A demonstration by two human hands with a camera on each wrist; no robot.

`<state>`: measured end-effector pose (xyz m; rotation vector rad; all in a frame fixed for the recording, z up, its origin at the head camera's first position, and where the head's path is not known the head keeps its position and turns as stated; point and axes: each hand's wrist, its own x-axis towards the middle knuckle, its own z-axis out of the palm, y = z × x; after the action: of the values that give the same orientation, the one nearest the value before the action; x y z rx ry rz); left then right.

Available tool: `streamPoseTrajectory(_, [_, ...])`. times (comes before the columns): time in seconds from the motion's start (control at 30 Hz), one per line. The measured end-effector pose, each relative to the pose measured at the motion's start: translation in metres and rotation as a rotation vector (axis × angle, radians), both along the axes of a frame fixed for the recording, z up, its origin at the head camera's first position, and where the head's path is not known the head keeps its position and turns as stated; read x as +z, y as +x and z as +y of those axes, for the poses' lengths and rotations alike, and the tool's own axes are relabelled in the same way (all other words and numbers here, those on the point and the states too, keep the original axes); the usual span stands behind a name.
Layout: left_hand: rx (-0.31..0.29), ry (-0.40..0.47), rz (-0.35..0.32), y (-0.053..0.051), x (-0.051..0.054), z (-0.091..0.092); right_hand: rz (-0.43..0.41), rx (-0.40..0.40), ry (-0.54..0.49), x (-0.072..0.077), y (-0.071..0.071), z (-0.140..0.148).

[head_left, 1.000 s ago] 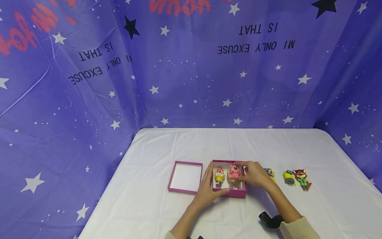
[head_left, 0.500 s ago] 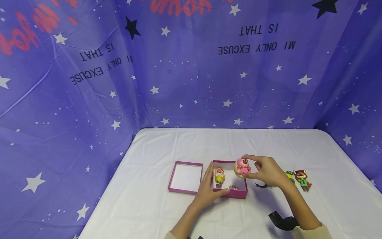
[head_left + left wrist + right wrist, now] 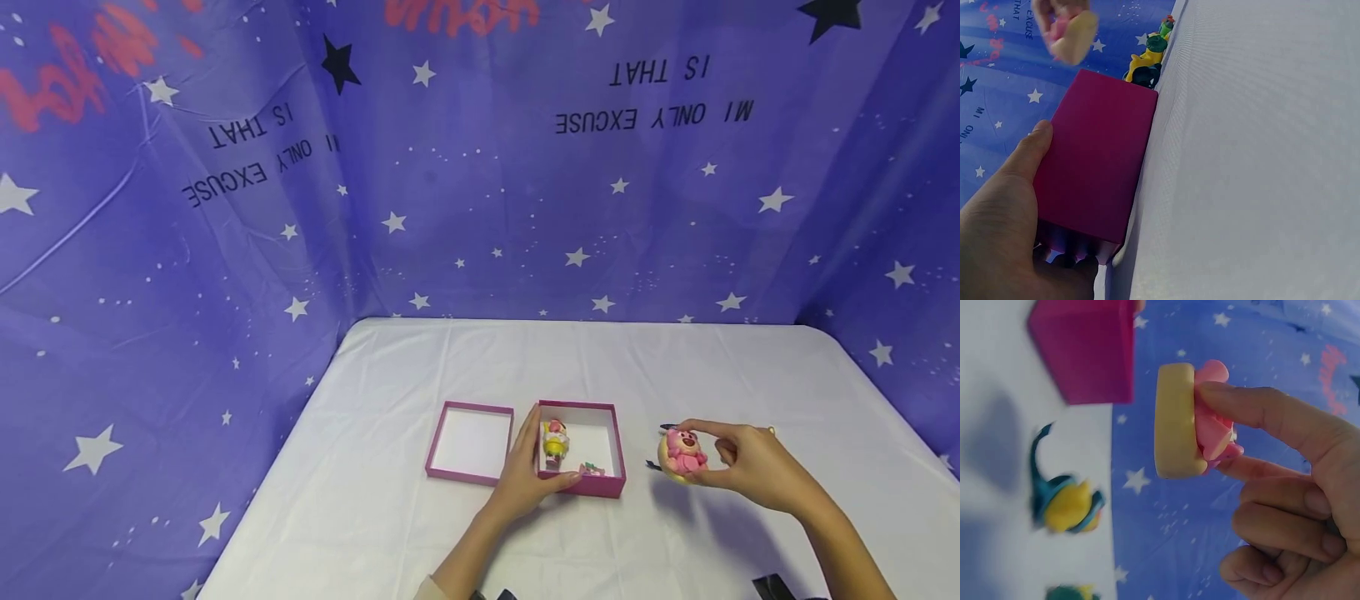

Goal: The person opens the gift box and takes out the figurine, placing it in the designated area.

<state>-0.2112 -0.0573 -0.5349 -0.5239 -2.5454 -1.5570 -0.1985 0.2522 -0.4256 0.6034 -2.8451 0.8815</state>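
Note:
A magenta open box (image 3: pixel 603 487) with a white inside stands on the table. My left hand (image 3: pixel 522 479) holds its near left corner, thumb along the front wall, fingers along the left side. Inside lie a yellow-and-white figurine with a pink top (image 3: pixel 555 443) and, by the front wall, a small pink-and-green piece (image 3: pixel 592 469), partly hidden. To the right of the box, above the table, my right hand (image 3: pixel 757 467) pinches a pink bear figurine (image 3: pixel 686 452) between thumb and forefinger. In the right wrist view its round cream back (image 3: pixel 1175 422) shows, the other fingers curled.
Left of the box lies a magenta-rimmed lid (image 3: pixel 461 477), white side up. Behind my right hand, a yellow-and-teal figure (image 3: pixel 1066 509) and a green-and-yellow one (image 3: pixel 1072 592) lie on the white-covered table (image 3: pixel 360 467). A purple starry curtain (image 3: pixel 480 208) surrounds the table.
My right hand has lifted the pink bear figurine out of the box and carried it right, over the other figures. My left hand has stayed on the box.

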Motion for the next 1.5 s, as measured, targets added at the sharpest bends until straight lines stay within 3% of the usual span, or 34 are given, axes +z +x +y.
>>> streamPoseTrajectory(0.17, [0.0, 0.005, -0.009, 0.001, -0.002, 0.002, 0.019, 0.026, 0.005, -0.02, 0.009, 0.017])
streamPoseTrajectory(0.37, [0.004, 0.0, -0.016, 0.0, -0.004, 0.003, -0.112, 0.042, 0.032, -0.038, 0.017, 0.026])
streamPoseTrajectory(0.47, [-0.002, 0.007, -0.012, 0.0, -0.004, 0.003, -0.137, 0.052, 0.047, -0.045, 0.019, 0.029])
streamPoseTrajectory(0.63, [-0.005, 0.012, -0.005, 0.001, -0.003, 0.003, -0.128, 0.077, 0.027, -0.056, 0.021, 0.035])
streamPoseTrajectory(0.93, [-0.003, -0.003, 0.004, 0.001, -0.004, 0.002, -0.189, 0.061, 0.038, -0.069, 0.02, 0.037])
streamPoseTrajectory(1.27, [-0.004, -0.008, 0.018, -0.001, -0.003, 0.001, -0.206, 0.06, 0.056, -0.061, 0.021, 0.034])
streamPoseTrajectory(1.5, [-0.003, -0.007, 0.021, -0.001, -0.001, 0.0, -0.083, 0.009, -0.016, -0.035, 0.018, 0.018])
